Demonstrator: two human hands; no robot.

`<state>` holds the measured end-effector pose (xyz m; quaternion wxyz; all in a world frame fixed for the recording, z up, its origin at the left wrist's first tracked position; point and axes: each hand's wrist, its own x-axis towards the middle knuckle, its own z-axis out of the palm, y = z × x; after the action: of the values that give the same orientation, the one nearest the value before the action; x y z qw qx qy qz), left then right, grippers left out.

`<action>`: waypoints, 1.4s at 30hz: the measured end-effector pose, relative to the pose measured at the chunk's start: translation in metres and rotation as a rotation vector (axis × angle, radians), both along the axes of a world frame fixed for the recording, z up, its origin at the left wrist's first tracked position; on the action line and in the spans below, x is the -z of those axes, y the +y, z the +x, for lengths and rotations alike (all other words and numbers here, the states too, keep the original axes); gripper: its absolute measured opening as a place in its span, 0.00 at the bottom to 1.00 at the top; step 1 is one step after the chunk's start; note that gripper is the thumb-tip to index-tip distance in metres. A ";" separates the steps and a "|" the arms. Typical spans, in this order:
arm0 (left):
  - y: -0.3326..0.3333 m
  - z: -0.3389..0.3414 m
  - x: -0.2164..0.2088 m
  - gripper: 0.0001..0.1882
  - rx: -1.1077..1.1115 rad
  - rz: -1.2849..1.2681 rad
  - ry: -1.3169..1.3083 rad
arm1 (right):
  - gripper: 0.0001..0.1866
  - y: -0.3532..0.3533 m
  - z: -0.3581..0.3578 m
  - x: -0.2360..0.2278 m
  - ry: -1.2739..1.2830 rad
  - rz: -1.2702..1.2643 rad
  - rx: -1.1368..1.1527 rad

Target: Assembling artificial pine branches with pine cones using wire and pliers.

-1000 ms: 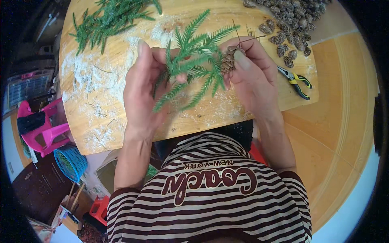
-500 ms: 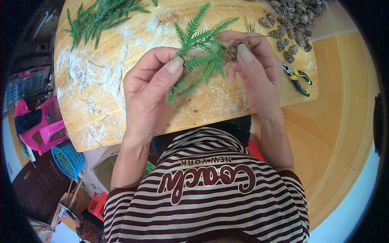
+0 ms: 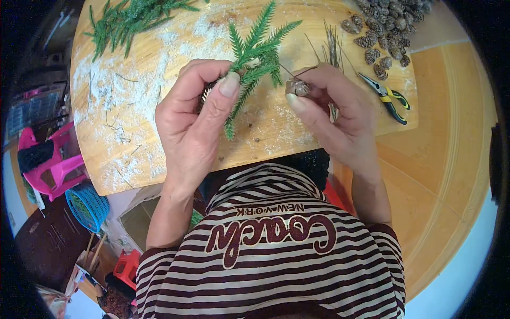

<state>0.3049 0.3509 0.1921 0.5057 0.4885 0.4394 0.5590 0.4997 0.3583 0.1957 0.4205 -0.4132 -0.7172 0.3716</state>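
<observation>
My left hand (image 3: 194, 114) pinches a green artificial pine sprig (image 3: 255, 50) between thumb and fingers, its needled branches spreading up and to the right. Inside that same hand, a brown scaly piece, perhaps a pine cone, shows partly behind the thumb. My right hand (image 3: 340, 114) holds a small brown pine cone (image 3: 299, 86) at thumb and fingertips, and a thin dark wire sticks out from it toward the sprig. Something pale and striped shows in the right palm, too hidden to name. A small gap separates the sprig from the cone.
Loose green sprigs (image 3: 130, 24) lie at the far left of the wooden table (image 3: 276, 143), which is dusted with white flecks. A heap of pine cones (image 3: 390, 24) fills the far right. Thin wires (image 3: 333, 45) and yellow-black pliers (image 3: 390, 98) lie beyond and beside my right hand.
My right hand has drawn back from the sprig to the right, and the wired cone in it now shows apart from the branches. The thin wires on the table are more exposed.
</observation>
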 end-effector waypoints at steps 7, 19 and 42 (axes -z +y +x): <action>-0.003 -0.002 0.002 0.07 -0.028 0.049 0.037 | 0.12 0.005 0.003 -0.003 -0.115 0.058 -0.027; -0.002 -0.003 0.007 0.06 -0.062 0.152 0.350 | 0.12 0.010 0.009 -0.010 -0.146 0.095 -0.099; -0.005 0.002 0.014 0.04 -0.120 0.412 0.538 | 0.12 0.006 -0.015 -0.006 -0.096 -0.144 -0.113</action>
<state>0.3068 0.3457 0.1777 0.2286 0.6836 0.4630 0.5159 0.4852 0.3646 0.2015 0.3331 -0.4188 -0.7301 0.4249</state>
